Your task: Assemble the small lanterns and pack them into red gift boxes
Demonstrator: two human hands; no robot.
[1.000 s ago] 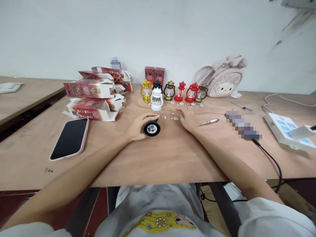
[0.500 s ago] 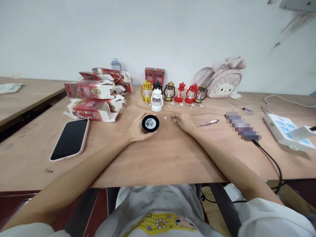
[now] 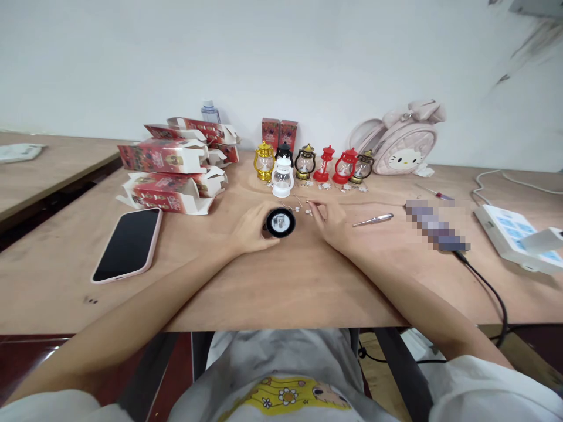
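My left hand (image 3: 251, 230) grips a small black lantern (image 3: 280, 223) tipped on its side, its round base facing me. My right hand (image 3: 331, 220) rests on the table just right of it, fingertips pinched on a tiny part I cannot make out. Small loose white parts (image 3: 303, 207) lie on the wood between the hands and a row of little lanterns: gold (image 3: 263, 161), white (image 3: 282, 177), black-gold (image 3: 305, 162) and red (image 3: 343, 166).
A phone (image 3: 129, 243) lies face up at left, beside stacked open red cartons (image 3: 169, 176). A screwdriver (image 3: 373, 220) lies right of my right hand. Further right are a blurred device with a cable (image 3: 437, 231), a white power strip (image 3: 512, 237) and a pink bag (image 3: 402, 146).
My left hand turned the black lantern and shifted it slightly right. My right hand's fingers went from flat over the small parts to a pinch beside the lantern.
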